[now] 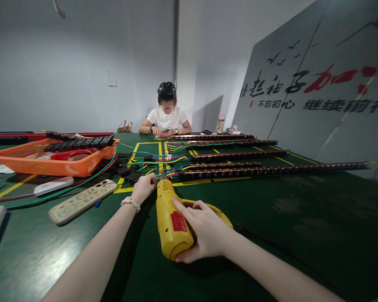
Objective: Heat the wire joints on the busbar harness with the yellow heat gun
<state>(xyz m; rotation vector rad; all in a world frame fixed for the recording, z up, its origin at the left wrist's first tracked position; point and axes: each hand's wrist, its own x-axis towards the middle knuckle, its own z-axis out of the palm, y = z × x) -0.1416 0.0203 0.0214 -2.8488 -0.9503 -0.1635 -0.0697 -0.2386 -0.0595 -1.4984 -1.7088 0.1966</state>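
My right hand (204, 230) is wrapped round a yellow heat gun (173, 222) with a red label, its metal nozzle pointing away from me. Close to the left of the nozzle, my left hand (144, 188) has its fingers closed in a pinch; what they hold is too small to make out. Coloured wires (173, 171) lie just beyond the nozzle and lead to a long dark strip (270, 170) with copper edges. Black connectors (130, 176) rest beyond my left hand.
An orange basket (82, 165) with black parts stands at the left. Nearer lie a beige remote control (84, 201) and a white bar (53, 186). More strips (239, 156) stretch across the green table (270, 251). A person (166, 117) sits opposite. A dark cable trails at the right.
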